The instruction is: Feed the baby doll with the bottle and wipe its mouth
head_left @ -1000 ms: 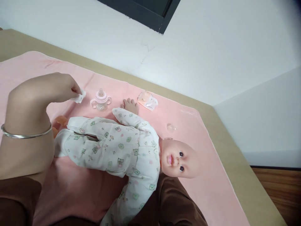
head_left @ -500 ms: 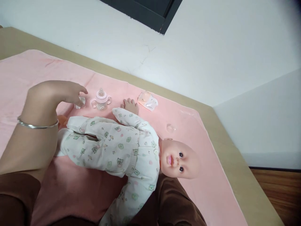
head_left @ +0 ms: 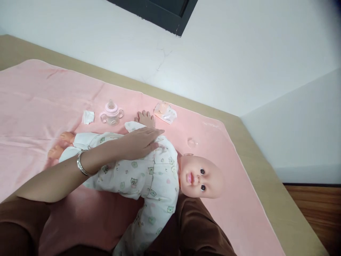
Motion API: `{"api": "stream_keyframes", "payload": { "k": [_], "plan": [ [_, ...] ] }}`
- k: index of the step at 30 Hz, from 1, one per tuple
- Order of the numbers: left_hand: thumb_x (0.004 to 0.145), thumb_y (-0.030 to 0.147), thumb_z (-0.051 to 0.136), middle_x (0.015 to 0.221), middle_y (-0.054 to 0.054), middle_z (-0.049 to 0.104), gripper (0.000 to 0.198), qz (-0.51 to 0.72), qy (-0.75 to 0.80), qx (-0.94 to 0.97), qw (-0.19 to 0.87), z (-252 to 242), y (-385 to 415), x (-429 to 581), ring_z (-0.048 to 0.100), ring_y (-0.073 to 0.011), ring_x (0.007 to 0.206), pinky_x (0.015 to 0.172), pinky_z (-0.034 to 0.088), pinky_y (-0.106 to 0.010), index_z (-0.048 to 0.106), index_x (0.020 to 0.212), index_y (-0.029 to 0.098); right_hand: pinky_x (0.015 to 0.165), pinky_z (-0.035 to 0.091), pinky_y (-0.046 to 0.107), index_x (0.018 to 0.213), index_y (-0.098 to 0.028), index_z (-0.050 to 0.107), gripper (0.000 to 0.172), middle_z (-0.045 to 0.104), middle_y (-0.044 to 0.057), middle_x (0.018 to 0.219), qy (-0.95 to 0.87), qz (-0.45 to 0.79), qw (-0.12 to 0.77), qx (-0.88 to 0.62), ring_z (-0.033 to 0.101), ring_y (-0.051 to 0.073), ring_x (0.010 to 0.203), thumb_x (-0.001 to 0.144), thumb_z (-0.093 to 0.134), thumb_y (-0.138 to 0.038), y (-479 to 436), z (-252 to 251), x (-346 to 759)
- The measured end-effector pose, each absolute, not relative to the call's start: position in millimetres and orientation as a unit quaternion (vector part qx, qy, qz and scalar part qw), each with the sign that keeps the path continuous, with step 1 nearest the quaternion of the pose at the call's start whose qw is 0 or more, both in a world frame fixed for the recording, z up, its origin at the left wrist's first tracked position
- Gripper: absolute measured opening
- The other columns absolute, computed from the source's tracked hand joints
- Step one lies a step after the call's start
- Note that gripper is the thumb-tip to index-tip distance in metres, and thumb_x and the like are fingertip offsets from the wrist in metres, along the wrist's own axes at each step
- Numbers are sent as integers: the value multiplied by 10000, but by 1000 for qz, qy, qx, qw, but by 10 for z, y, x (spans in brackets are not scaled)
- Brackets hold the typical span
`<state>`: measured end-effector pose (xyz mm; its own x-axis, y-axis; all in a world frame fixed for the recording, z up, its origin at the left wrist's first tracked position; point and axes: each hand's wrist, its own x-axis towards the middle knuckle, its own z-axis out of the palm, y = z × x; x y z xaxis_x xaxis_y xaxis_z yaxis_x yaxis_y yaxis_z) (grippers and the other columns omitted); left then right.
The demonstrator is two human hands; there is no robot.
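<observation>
- Resting flat on the chest of the doll, the left hand lies palm down with its fingers stretched out and together, pointing toward 2 o'clock; it is released and grasps nothing.
- A silver bangle circles the left wrist, and the bare forearm runs back toward 8 o'clock into a brown sleeve.
- The doll lies on its back in the middle of the view, in a white printed sleepsuit, with its head at 3 o'clock and its bare feet at 9 o'clock.
- One doll arm reaches toward 12 o'clock, and its small hand lies on the pink blanket.
- The right hand is out of view; brown cloth lies under the doll's head at 5 o'clock.
- At 11 o'clock of the left hand stands a small baby bottle with two handles, upright, and a crumpled white wipe lies just beside it at its 9 o'clock.
- A clear packet lies at 1 o'clock of the left hand, near the doll's raised hand.
- A small clear cap sits on the blanket at 12 o'clock of the doll's head.
- The blanket covers a tan mattress, which meets a white wall.
</observation>
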<state>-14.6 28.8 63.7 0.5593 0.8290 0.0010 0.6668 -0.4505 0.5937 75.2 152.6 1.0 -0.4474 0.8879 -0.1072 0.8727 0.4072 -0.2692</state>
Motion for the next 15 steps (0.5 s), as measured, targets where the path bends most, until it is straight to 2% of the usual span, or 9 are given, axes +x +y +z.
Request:
{"api": "stream_keyframes", "payload": {
  "k": [2, 5, 7, 10, 13, 15],
  "plan": [
    [1089, 372, 297, 1662, -183, 419, 572, 149, 435, 841, 284, 571, 353, -128, 359, -315, 1579, 1318, 293, -565, 389, 1585, 103, 1343, 239, 539, 1571, -209, 472, 634, 368, 84, 1671, -834, 153, 29, -529, 251, 234, 1627, 1075, 170, -463, 1543, 8, 760],
    [1089, 415, 298, 1664, -173, 422, 579, 154, 421, 845, 291, 504, 415, -146, 353, -321, 1579, 1317, 277, -578, 419, 1573, 120, 1340, 260, 504, 1533, -358, 534, 693, 454, -55, 1618, -828, 162, 36, -535, 175, 175, 1664, 1050, 66, -523, 1587, -39, 751],
    [1078, 489, 340, 1660, -167, 428, 591, 163, 406, 848, 297, 462, 441, -158, 355, -334, 1571, 1307, 278, -581, 454, 1548, 149, 1346, 246, 496, 1548, -325, 536, 747, 451, -32, 1625, -823, 169, 41, -541, 140, 178, 1675, 1022, 86, -605, 1620, -76, 735],
    [1036, 626, 401, 1631, -174, 454, 621, 188, 388, 851, 300, 397, 471, -166, 402, -355, 1516, 1285, 286, -572, 552, 1425, 166, 1359, 219, 517, 1563, -261, 530, 804, 416, 22, 1651, -816, 175, 43, -549, 163, 220, 1672, 992, 130, -662, 1663, -114, 710],
    [996, 718, 388, 1422, -165, 609, 661, 210, 378, 848, 307, 344, 492, -168, 545, -328, 1310, 1182, 394, -531, 596, 1293, 166, 1356, 243, 513, 1538, -321, 539, 694, 431, -40, 1635, -813, 180, 43, -552, 202, 190, 1659, 1040, 112, -548, 1683, -132, 690],
    [968, 751, 397, 1253, -151, 660, 694, 214, 387, 839, 316, 324, 497, -169, 590, -324, 1176, 1082, 451, -526, 594, 1270, 158, 1367, 198, 515, 1557, -253, 505, 630, 363, 6, 1678, -808, 186, 46, -557, 198, 214, 1653, 1055, 177, -446, 1680, -151, 678]
  ]
}}
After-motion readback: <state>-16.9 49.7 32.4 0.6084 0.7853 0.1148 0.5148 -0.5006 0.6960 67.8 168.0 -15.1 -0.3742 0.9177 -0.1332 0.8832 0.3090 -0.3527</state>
